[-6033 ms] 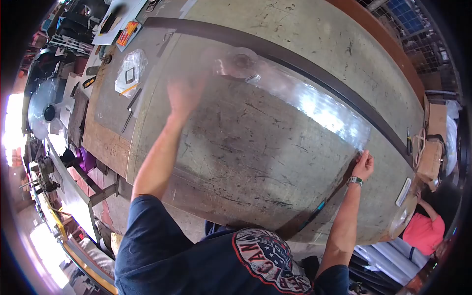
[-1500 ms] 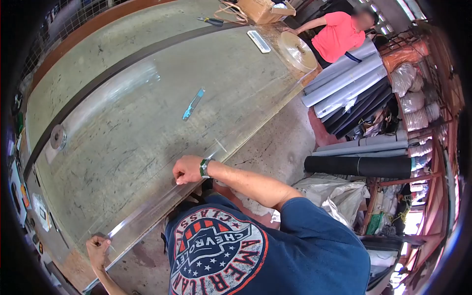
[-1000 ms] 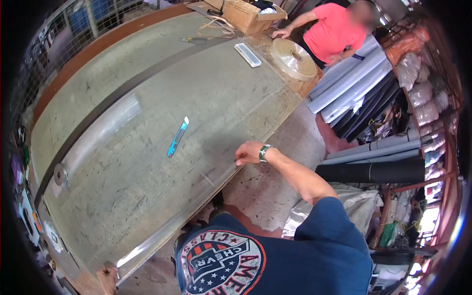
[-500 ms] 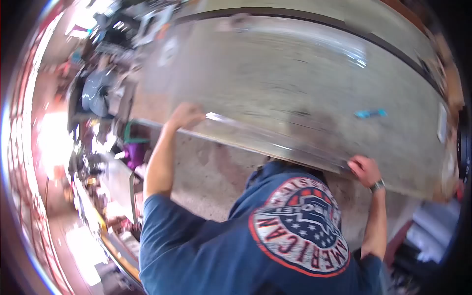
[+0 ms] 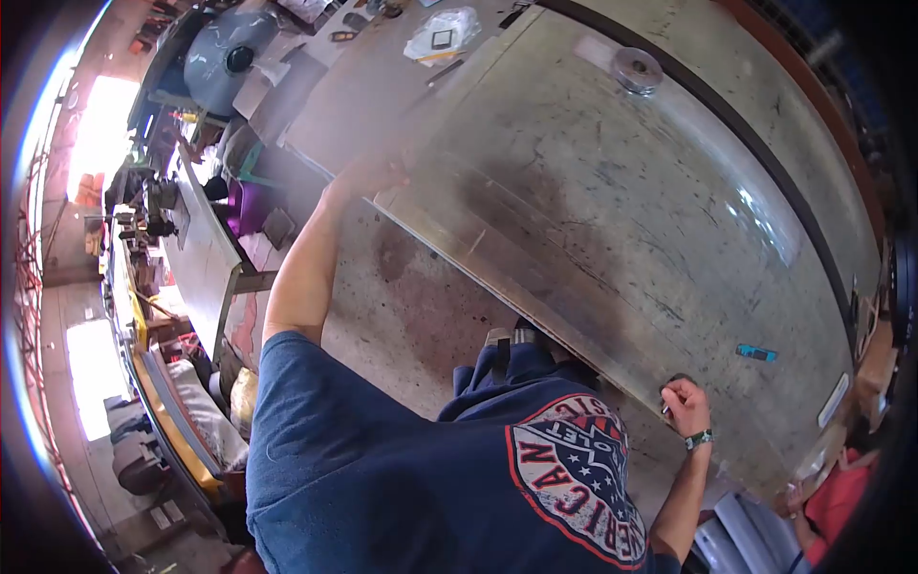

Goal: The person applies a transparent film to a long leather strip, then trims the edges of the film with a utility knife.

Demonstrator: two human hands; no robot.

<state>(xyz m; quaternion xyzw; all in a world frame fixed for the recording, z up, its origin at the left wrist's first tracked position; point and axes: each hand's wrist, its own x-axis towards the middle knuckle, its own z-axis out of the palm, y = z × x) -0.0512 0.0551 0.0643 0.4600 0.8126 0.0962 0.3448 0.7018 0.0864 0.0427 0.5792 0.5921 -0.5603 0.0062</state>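
A clear plastic strip (image 5: 535, 251) runs along the near edge of the large worktable (image 5: 612, 182), between my two hands. My left hand (image 5: 371, 178) is at the strip's left end over the table edge, its fingers closed but somewhat blurred. My right hand (image 5: 686, 404) is curled at the other end, by the table's near edge, with a small dark bit showing at its fingertips. On the tabletop to the right lies a blue utility knife (image 5: 756, 353). Farther back, a roll of clear film (image 5: 638, 71) sits on the table beside a shiny length of film (image 5: 755, 206).
A dark strip (image 5: 727, 86) crosses the table's far side. A plastic bag (image 5: 443, 36) lies at the back left. To the left stand a side bench (image 5: 203, 258) and a purple bin (image 5: 251, 206). Another person's red sleeve (image 5: 841, 502) shows at lower right, near grey rolls (image 5: 741, 536).
My view has turned, so the table now slants down to the right. The strip stays stretched between my hands. The film roll at the back and the person in red are now clearly visible.
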